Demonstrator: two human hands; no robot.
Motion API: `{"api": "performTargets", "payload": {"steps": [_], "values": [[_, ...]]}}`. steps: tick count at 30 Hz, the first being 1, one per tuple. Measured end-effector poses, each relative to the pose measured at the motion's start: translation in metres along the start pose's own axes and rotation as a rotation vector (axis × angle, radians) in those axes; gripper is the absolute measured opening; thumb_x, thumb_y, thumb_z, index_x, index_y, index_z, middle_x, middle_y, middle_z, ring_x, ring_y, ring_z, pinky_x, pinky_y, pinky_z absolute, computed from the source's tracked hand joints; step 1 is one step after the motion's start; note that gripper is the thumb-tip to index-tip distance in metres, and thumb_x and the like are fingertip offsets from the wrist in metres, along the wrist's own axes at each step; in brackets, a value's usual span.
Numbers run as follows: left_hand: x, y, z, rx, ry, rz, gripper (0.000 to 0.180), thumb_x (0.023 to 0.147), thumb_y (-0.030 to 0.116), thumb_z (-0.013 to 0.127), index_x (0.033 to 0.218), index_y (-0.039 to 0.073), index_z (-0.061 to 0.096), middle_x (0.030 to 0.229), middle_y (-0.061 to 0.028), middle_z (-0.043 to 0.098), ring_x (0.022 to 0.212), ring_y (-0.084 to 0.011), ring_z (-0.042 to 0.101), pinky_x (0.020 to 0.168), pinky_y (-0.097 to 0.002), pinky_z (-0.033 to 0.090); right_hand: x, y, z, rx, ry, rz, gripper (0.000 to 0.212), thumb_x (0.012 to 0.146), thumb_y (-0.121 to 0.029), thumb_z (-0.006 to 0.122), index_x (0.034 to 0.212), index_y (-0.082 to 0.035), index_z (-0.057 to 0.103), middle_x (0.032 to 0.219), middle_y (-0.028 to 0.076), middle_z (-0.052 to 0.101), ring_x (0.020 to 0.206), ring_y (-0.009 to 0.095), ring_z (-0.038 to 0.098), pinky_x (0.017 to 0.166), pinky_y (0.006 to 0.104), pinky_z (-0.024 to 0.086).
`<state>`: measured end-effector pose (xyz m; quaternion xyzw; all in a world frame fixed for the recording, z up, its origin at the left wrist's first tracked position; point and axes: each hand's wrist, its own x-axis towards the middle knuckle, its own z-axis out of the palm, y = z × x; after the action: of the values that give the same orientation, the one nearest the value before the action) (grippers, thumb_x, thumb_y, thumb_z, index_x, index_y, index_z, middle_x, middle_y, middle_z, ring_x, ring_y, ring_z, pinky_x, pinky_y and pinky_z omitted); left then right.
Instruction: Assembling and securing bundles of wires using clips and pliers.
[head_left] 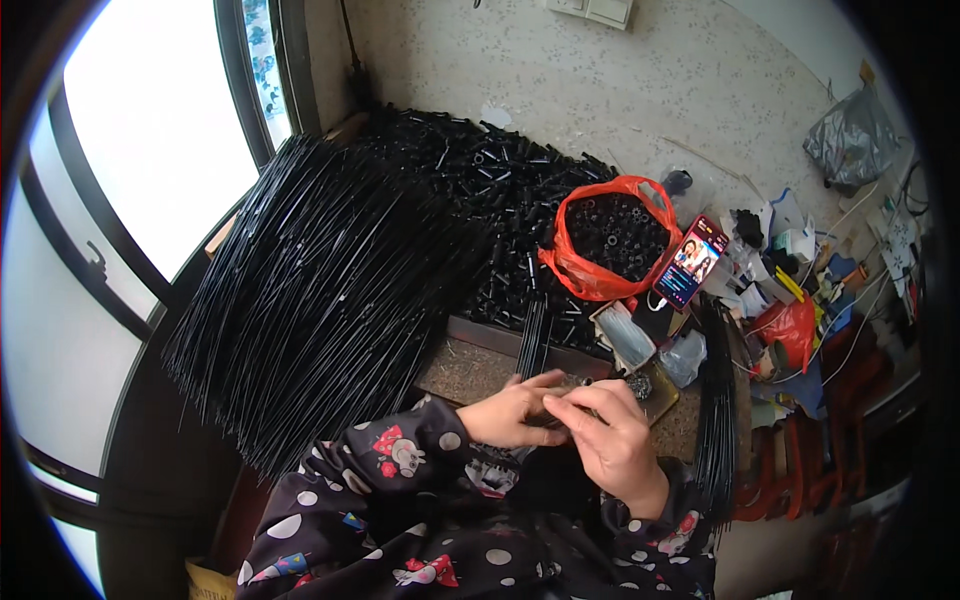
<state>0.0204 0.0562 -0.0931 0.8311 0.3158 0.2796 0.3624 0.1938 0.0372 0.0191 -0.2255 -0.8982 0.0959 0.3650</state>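
Head view: we find black rods [535,335] pointing lengthwise away from left hand [508,414] and right hand [614,442], grasp indeterminable; beyond, red bag [582,280] holds black pieces [612,235].

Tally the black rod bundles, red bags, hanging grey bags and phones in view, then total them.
Rod bundles: 3 (left bundle, middle bundle, right bundle)
Red bags: 2 (open bag, lower-right bag)
Hanging grey bag: 1
Phone: 1
Total: 7
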Motion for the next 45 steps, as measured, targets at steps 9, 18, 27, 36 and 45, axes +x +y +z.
{"api": "performTargets", "payload": {"steps": [9,18,27,36,45], "values": [[-0.009,-0.047,0.025,0.86,-0.044,-0.092,0.103,0.055,0.044,0.069,0.136,0.001,0.023,0.144,-0.0189,0.014,0.134,-0.033,0.015,0.095,-0.0641,0.023,-0.013,-0.026,0.011,0.646,-0.487,-0.091,0.021,0.08,-0.007,0.058,0.1,0.0,0.061,0.087,0.009,0.06,0.076,0.022,0.059,0.067,0.0289,0.049],[-0.052,-0.033,0.028,0.834,-0.133,-0.045,0.081,0.069,0.031,0.056,0.136,-0.001,0.024,0.143,-0.0186,0.021,0.133,-0.033,0.019,0.103,-0.0528,0.018,-0.036,0.198,0.04,-0.36,0.105,0.58,0.01,0.074,-0.009,0.06,0.08,-0.002,0.065,0.073,0.012,0.059,0.071,0.031,0.056,0.065,0.0393,0.045],[-0.056,-0.039,0.026,0.746,-0.096,-0.065,0.076,0.074,0.031,0.051,0.136,0.0,0.023,0.143,-0.0187,0.021,0.132,-0.0317,0.021,0.106,-0.0441,0.017,-0.059,0.224,0.046,-0.525,0.039,0.374,0.008,0.069,-0.005,0.064,0.076,-0.002,0.064,0.073,0.009,0.054,0.075,0.028,0.05,0.066,0.0369,0.042],[-0.049,-0.032,0.019,0.587,-0.129,-0.122,0.079,0.071,0.032,0.052,0.136,-0.002,0.022,0.143,-0.02,0.02,0.133,-0.0318,0.021,0.107,-0.0424,0.017,-0.026,0.178,0.114,-0.037,-0.093,0.291,0.014,0.078,-0.003,0.051,0.087,-0.002,0.062,0.077,0.012,0.054,0.069,0.032,0.058,0.058,0.0376,0.047],[-0.046,-0.036,0.019,0.554,-0.134,-0.139,0.081,0.071,0.033,0.053,0.136,-0.002,0.022,0.143,-0.0199,0.02,0.133,-0.0314,0.02,0.107,-0.0406,0.017,-0.026,0.176,0.113,-0.033,-0.11,0.415,0.011,0.079,-0.006,0.053,0.082,-0.001,0.062,0.077,0.012,0.055,0.069,0.032,0.057,0.058,0.0382,0.047]]}}
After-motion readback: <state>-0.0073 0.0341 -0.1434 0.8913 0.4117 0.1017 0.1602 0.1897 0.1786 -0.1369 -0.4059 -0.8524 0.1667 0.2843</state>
